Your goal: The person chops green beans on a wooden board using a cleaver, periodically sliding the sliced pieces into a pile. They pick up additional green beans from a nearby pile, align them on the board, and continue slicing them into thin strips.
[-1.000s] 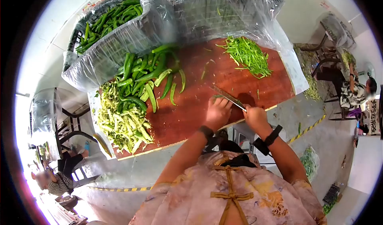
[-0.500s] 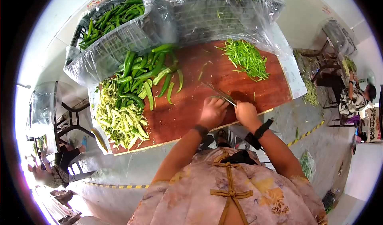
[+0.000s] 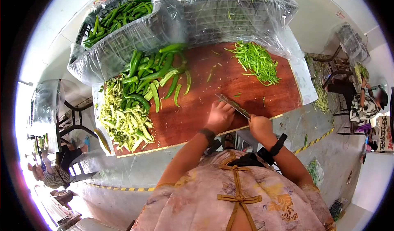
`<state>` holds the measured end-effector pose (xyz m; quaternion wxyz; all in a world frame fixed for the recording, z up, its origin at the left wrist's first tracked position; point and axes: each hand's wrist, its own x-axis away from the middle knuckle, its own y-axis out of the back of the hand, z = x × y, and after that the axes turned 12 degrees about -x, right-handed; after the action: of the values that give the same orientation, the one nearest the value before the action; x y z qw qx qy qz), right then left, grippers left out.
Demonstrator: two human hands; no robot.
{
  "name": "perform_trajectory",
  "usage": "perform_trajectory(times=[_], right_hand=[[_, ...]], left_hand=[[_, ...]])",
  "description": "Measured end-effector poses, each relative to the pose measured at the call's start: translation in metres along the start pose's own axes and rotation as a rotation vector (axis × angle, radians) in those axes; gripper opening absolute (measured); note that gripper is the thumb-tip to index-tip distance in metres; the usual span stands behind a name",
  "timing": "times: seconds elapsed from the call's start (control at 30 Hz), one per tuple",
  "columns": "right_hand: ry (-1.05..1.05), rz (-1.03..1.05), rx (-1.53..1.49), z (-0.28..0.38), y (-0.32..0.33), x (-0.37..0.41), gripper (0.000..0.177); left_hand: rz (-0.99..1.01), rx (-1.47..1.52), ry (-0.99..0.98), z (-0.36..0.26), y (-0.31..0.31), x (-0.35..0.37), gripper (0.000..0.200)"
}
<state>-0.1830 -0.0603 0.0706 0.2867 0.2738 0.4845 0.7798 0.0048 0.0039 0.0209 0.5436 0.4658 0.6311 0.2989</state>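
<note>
My right hand point(image 3: 261, 125) is wrapped round the handle of a knife point(image 3: 232, 104) near the front edge of the reddish-brown board point(image 3: 197, 122). The blade slants up to the left, its broad face showing and specked with green bits. Just left of the blade, my left hand point(image 3: 221, 115) rests on the board with its fingers curled in; whatever they press on is hidden. Whole and split green peppers point(image 3: 154, 71) lie on the board's left side, above a heap of pale pepper cores point(image 3: 125, 124). Cut green strips point(image 3: 258, 63) form a pile at the back right.
Behind the board stand two plastic-lined crates, one point(image 3: 119, 20) with green peppers inside, the other point(image 3: 238, 15) with a few green bits on its lining. Other people sit at the far left point(image 3: 55, 175) and far right point(image 3: 365, 104). A chair point(image 3: 76, 120) stands left.
The knife has turned so its broad face shows rather than a thin edge. My right hand has moved slightly right and down; my left hand stays beside the blade. Small green bits now lie behind it.
</note>
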Motion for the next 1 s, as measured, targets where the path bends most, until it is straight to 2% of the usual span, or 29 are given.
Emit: perform_trajectory(times=[0.23,0.3,0.43,0.5,0.53,0.8,0.83,0.87,0.9,1.0], right_hand=[[0.084,-0.09,-0.115,0.01,-0.012,-0.051,0.02],[0.086,-0.162,-0.104,0.011,-0.012,-0.061,0.02],[0.047,-0.089,-0.077,0.008,0.0,-0.03,0.02],[-0.011,-0.042,-0.057,0.004,-0.002,-0.014,0.019],[-0.065,-0.001,-0.041,0.002,-0.003,-0.007,0.019],[0.006,0.009,-0.053,0.007,-0.005,-0.014,0.019],[0.072,-0.058,-0.088,0.004,-0.014,-0.026,0.019],[0.138,-0.128,-0.123,0.001,-0.021,-0.037,0.019],[0.119,-0.149,-0.102,0.009,-0.017,-0.047,0.02],[0.091,-0.165,-0.087,0.012,-0.014,-0.065,0.021]], left_hand=[[-0.026,0.016,-0.012,0.001,-0.003,0.0,0.033],[-0.112,0.06,-0.027,0.001,-0.005,0.001,0.036],[-0.153,0.05,-0.033,-0.001,-0.002,-0.001,0.029],[0.082,-0.022,0.022,-0.002,0.0,0.001,0.029],[0.083,-0.018,0.018,-0.002,0.001,0.001,0.029],[0.045,0.02,-0.016,0.002,-0.001,0.002,0.026],[0.046,0.021,-0.015,0.002,-0.005,0.003,0.026],[-0.037,0.052,-0.035,0.004,-0.008,0.002,0.025],[-0.123,0.079,-0.056,0.005,-0.011,0.002,0.024],[-0.132,0.095,-0.023,0.005,-0.012,0.002,0.028]])
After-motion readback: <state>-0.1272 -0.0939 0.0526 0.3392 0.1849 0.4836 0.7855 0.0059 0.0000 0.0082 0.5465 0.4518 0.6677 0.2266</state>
